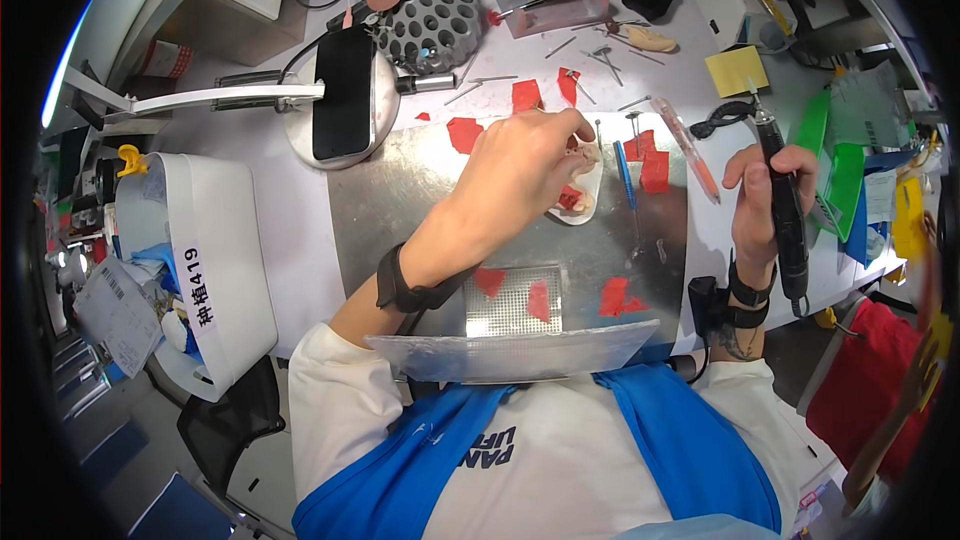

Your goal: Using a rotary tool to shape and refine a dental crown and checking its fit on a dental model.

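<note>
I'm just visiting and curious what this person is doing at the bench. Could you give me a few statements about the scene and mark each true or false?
1. The right hand grips a black pen-shaped rotary tool. True.
2. The left hand rests on a pale dental model on the metal plate. True.
3. The phone lies in the white bin. False: it sits on a round stand beside the plate.
4. The scraps of wax on the plate are green. False: they are red.
5. A blue-handled tool lies right of the model. True.
</note>
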`<state>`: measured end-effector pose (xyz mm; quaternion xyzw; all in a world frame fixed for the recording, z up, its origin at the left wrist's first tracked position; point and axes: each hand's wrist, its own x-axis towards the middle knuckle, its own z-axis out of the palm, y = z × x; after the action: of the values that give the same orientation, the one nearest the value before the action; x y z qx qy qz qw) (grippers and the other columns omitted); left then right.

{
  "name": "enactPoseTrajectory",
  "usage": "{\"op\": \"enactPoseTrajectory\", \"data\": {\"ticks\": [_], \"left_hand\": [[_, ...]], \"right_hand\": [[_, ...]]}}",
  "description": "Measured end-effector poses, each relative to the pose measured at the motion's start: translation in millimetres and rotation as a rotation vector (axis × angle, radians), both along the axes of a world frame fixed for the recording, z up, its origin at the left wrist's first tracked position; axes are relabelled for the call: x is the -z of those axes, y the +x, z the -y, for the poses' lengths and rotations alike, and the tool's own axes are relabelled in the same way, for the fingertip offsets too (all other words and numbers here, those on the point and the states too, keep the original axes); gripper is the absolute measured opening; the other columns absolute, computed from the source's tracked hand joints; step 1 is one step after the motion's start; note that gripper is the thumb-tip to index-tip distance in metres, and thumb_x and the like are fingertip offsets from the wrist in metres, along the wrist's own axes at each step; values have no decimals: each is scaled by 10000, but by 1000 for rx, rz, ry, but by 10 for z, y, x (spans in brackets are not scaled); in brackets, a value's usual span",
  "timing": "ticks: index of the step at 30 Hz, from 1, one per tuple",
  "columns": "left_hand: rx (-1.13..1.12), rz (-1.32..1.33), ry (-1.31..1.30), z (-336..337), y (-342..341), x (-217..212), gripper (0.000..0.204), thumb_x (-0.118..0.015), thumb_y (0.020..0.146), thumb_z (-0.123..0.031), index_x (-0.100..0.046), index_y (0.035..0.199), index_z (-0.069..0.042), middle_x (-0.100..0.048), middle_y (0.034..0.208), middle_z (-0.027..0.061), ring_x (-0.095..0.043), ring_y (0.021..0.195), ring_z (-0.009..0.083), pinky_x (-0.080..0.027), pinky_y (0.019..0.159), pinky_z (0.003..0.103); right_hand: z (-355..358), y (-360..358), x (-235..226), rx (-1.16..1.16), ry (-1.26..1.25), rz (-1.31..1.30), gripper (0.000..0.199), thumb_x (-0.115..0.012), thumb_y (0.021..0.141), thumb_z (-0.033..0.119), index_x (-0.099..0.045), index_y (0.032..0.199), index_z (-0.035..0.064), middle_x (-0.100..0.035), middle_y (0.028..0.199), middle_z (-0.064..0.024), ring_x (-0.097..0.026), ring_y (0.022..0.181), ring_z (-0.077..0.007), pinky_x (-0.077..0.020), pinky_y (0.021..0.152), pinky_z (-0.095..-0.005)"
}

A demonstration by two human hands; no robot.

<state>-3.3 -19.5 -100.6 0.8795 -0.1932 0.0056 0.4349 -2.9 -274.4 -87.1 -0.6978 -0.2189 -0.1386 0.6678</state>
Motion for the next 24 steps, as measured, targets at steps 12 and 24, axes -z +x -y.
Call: {"op": "enactPoseTrajectory", "data": {"ticks": [12, 24], "left_hand": [[28, 255, -389, 360, -157, -195, 268, -643, 705, 36, -585, 957, -33, -624, 797, 94, -624, 668, 231, -508, 585, 302], [259, -437, -997, 329, -108, -121, 222, -675, 784, -11, -658, 1004, 19, -613, 1098, 160, -616, 920, 153, -515, 728, 256]], "right_hand": [[-458, -156, 89, -128, 56, -337, 314, -728, 735, -11, -519, 966, 30, -590, 792, -47, -583, 732, -86, -481, 651, -207], [-496, -211, 25, -188, 482, -426, 429, -713, 755, -11, -379, 998, 104, -493, 833, -28, -537, 754, -91, -485, 687, -228]]}}
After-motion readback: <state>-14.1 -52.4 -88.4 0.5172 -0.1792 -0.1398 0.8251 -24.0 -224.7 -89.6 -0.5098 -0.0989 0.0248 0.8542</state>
